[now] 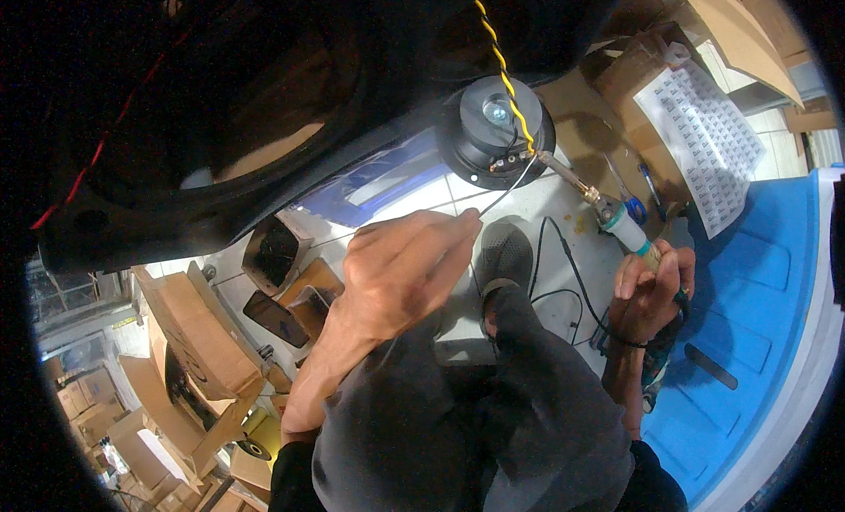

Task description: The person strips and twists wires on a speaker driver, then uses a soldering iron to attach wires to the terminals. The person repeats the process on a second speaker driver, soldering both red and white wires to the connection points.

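My left hand [396, 265] is closed, pinching a thin strand of solder wire [509, 191] that runs up to a speaker's terminals. In my right hand [651, 287] is a soldering iron [627, 230] with a pale and green handle, its tip angled up and left at those terminals. The round black speaker [475, 103] rests magnet side up, tilted against a large black panel. A twisted yellow-and-black wire [506, 72] comes down from above, and its lower end meets the iron's tip and the solder at the terminal. Whether the joint has melted is too small to tell.
The black panel [396, 116] with large round openings spans the top. Scissors [634, 209] and a printed sheet [700, 142] lie by a cardboard box at right. A blue plastic tub [748, 292] stands beside my right arm. Open cardboard boxes [194, 327] crowd the left; a black cord [563, 248] trails across the floor.
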{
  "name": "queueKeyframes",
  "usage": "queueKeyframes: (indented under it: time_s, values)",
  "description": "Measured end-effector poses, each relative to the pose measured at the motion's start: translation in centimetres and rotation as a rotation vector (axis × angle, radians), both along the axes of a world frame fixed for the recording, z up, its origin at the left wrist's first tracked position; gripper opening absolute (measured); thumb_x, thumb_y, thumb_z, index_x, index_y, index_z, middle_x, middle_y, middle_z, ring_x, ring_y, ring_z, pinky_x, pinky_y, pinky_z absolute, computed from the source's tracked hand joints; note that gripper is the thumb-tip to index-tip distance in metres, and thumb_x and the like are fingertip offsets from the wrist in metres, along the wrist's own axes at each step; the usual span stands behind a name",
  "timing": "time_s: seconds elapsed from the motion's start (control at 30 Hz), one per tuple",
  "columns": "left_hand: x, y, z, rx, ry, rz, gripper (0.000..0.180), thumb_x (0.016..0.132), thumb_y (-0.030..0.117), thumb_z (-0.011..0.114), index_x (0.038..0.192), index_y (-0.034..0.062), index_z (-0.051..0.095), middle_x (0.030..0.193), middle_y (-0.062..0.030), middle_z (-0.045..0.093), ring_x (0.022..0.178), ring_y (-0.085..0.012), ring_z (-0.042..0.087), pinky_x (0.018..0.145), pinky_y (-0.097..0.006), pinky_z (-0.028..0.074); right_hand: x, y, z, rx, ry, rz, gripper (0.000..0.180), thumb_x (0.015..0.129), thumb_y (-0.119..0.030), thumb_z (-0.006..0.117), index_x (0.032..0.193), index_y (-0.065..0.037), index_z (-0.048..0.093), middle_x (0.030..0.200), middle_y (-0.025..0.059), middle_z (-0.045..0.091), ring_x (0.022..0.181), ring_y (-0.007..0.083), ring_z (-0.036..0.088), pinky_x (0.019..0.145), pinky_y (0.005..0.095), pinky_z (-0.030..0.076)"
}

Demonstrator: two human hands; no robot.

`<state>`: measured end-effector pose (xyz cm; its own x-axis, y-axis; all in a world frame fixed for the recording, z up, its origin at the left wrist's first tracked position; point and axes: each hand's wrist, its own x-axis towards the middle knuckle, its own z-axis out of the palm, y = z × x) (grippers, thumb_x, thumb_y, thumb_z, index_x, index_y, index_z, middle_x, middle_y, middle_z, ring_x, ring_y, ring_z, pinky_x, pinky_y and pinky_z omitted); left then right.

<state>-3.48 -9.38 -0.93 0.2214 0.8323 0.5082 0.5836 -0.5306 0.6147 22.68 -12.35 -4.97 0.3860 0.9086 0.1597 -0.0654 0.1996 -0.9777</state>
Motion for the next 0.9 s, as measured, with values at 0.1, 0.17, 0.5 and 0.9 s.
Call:
queueKeyframes:
  time_s: [0.1,0.17,0.5,0.9]
  values:
    - [0.03,0.20,-0.02,0.005,-0.011,-0.010,0.015,0.075,-0.008,0.077,0.089,-0.0033,0.072,0.081,-0.0140,0.073,0.065,-0.0187,0.071,0.056,-0.027,0.055,-0.02,0.15,0.12,0.011,-0.051,-0.006,0.029,0.102,-0.029,0.047,0.093,-0.001,0.048,0.050,0.0059,0.047,0.040,0.0126,0.046,0.039,0.0274,0.039]
    - [0.08,0.30,-0.04,0.020,-0.015,-0.014,0.016,0.075,-0.008,0.077,0.089,-0.0032,0.072,0.081,-0.0137,0.073,0.064,-0.0186,0.071,0.056,-0.027,0.055,0.00,0.15,0.09,0.018,-0.083,-0.005,0.028,0.102,-0.028,0.048,0.093,-0.001,0.048,0.051,0.0059,0.048,0.040,0.0124,0.046,0.039,0.0278,0.039]
    - [0.10,0.44,-0.08,0.009,-0.012,-0.023,0.015,0.077,-0.007,0.076,0.090,-0.0031,0.072,0.080,-0.0134,0.072,0.064,-0.0181,0.070,0.055,-0.026,0.055,0.30,-0.12,-0.34,0.024,-0.124,-0.042,0.033,0.102,-0.032,0.050,0.093,0.000,0.052,0.050,0.0054,0.048,0.040,0.0116,0.047,0.041,0.0260,0.040]
    - [0.10,0.73,-0.52,0.042,-0.015,-0.031,0.016,0.076,-0.008,0.076,0.090,-0.0030,0.071,0.082,-0.0142,0.073,0.066,-0.0191,0.072,0.057,-0.027,0.056,0.15,-0.10,-0.03,0.016,-0.132,-0.029,0.033,0.100,-0.034,0.052,0.089,-0.004,0.046,0.049,0.0056,0.051,0.041,0.0122,0.047,0.043,0.0258,0.039]
